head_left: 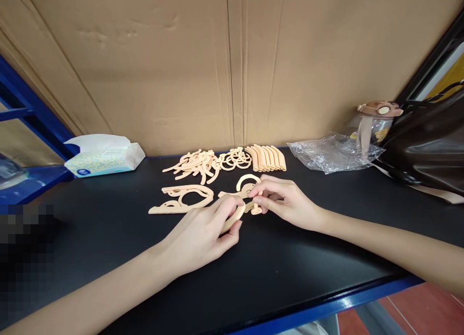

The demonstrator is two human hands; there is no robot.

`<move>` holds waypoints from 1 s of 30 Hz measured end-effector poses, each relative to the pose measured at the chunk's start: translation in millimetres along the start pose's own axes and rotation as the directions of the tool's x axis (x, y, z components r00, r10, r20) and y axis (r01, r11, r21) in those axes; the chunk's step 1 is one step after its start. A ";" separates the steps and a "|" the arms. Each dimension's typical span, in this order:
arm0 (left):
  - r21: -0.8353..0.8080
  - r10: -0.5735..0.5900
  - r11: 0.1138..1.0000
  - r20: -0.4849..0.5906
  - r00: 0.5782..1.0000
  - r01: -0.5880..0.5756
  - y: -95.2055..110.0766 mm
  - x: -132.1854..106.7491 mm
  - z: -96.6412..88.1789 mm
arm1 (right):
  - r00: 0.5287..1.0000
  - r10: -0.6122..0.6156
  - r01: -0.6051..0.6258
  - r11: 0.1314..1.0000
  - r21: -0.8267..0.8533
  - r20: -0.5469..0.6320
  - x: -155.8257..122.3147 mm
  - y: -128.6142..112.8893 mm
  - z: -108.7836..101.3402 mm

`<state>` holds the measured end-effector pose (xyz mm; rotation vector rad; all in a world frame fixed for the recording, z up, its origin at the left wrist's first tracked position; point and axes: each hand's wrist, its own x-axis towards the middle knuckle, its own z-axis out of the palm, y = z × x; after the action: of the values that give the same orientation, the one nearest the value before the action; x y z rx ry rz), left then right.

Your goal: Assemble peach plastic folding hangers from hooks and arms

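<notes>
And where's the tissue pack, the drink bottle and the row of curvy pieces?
Tissue pack (101,162), head view, on its patterned side.
Drink bottle (379,125), head view, on its clear body.
Row of curvy pieces (266,159), head view, on a middle piece.

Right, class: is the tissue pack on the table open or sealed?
Open: the tissue pack has a white tissue sticking out of its top. How full it is, I cannot tell.

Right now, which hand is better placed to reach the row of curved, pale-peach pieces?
Right hand, probably: it sits nearer that row of curved, pale-peach pieces than the left hand, though it holds a small pale-peach piece.
</notes>
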<state>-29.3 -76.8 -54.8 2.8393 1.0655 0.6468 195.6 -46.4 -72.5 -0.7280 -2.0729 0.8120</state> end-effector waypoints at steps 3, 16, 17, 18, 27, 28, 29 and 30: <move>-0.012 -0.040 0.999 0.001 0.999 0.040 -1.5 0.9 1.1 | 0.994 0.106 -0.099 0.973 0.208 -0.020 1.5 0.1 2.1; -0.028 -0.052 0.998 -0.001 0.999 0.052 -6.8 0.2 2.6 | 0.970 0.242 -0.225 0.847 0.482 0.026 7.8 -1.1 -3.3; -0.014 -0.042 0.999 0.005 0.999 0.042 -7.3 0.6 2.5 | 0.971 0.236 -0.221 0.855 0.470 0.028 7.7 -0.9 -3.7; -0.006 -0.035 0.999 0.011 0.999 0.035 -7.7 1.0 2.3 | 0.973 0.230 -0.221 0.863 0.455 0.035 7.6 -0.6 -4.2; 0.066 0.143 0.988 -0.033 0.989 -0.141 -8.1 -1.8 3.4 | 0.968 0.226 -0.251 0.886 0.389 0.111 5.9 -1.3 -5.6; 0.078 0.170 0.983 -0.030 0.985 -0.167 -7.4 -2.2 3.8 | 0.969 0.220 -0.248 0.884 0.396 0.115 5.9 -2.3 -5.7; 0.093 0.187 0.979 -0.020 0.982 -0.184 -6.6 -2.5 4.1 | 0.969 0.218 -0.248 0.882 0.401 0.120 6.0 -3.4 -5.8; 0.112 0.191 0.976 -0.007 0.982 -0.189 -5.9 -2.5 4.2 | 0.968 0.217 -0.249 0.880 0.405 0.123 6.1 -4.6 -6.1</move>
<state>-33.0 -73.4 -60.6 3.0641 0.8644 0.6448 196.3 -43.1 -63.3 -0.7201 -1.8003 1.3883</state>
